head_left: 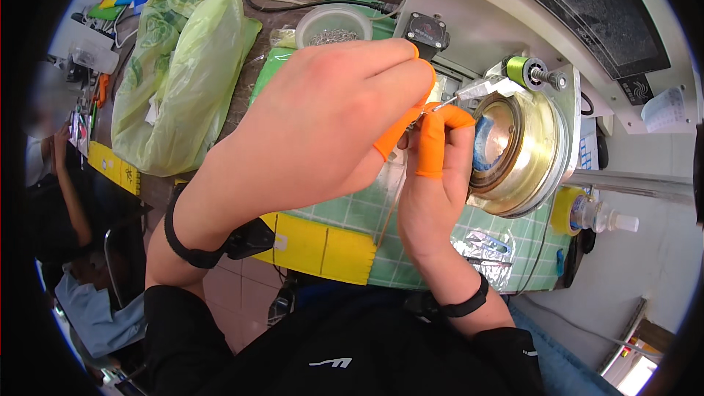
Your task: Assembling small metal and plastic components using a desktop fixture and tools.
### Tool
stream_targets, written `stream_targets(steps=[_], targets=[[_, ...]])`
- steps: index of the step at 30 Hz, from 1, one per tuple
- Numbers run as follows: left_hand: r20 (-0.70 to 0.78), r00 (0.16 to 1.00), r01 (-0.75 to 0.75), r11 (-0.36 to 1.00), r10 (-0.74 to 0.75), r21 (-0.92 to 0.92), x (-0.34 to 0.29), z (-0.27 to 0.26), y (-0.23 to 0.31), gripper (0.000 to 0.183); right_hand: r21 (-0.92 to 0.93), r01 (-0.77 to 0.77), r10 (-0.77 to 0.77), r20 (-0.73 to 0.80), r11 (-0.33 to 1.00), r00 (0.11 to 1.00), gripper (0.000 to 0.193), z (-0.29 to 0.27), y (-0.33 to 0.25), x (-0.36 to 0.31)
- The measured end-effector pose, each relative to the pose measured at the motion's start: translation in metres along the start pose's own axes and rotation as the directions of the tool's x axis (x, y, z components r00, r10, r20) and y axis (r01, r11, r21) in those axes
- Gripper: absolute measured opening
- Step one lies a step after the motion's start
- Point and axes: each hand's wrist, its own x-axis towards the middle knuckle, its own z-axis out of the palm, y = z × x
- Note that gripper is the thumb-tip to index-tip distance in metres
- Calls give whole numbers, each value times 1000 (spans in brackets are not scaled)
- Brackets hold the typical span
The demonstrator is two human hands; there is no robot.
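Observation:
My left hand (330, 114) reaches across from the left, its back turned up and its fingers curled closed. Orange finger cots cover the fingertips of both hands. Facing it, my right hand (431, 191) has thumb and forefinger pinched together. The fingertips of both hands meet beside a thin metal rod (445, 103) that sticks out from a bench machine (484, 11). Whatever lies between the fingers is too small and too covered to make out. Just right of my right hand is the machine's large gold-coloured round wheel (539, 154). Above the wheel sits a yellow-green spool (522, 71).
Behind my left hand stands a tub (302, 28) of small metal pieces. A pale green plastic bag (183, 81) fills the left side. Yellow strips (323, 249) line the near edge of the green mat (389, 268). Tape and a clear bottle (601, 216) are at right. Another person's arm (70, 191) shows far left.

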Motion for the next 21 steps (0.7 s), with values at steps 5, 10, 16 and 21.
stream_targets(steps=[5, 10, 16, 21], targets=[[-7, 1000, -4, 1000, 4, 3, -3, 3, -2, 28, -126, 284, -282, 35, 951, 959, 13, -2, 12, 8], [-166, 986, -13, 983, -17, -183, -13, 5, -12, 32, -268, 301, -290, 80, 915, 954, 17, -4, 5, 7], [-57, 977, -206, 978, 207, 26, -18, 4, -23, 31, -294, 352, -341, 89, 889, 936, 15, -4, 6, 13], [-126, 860, -453, 854, 494, 255, -19, 12, -35, 25, -278, 346, -331, 100, 896, 938, 12, 2, 6, 17]])
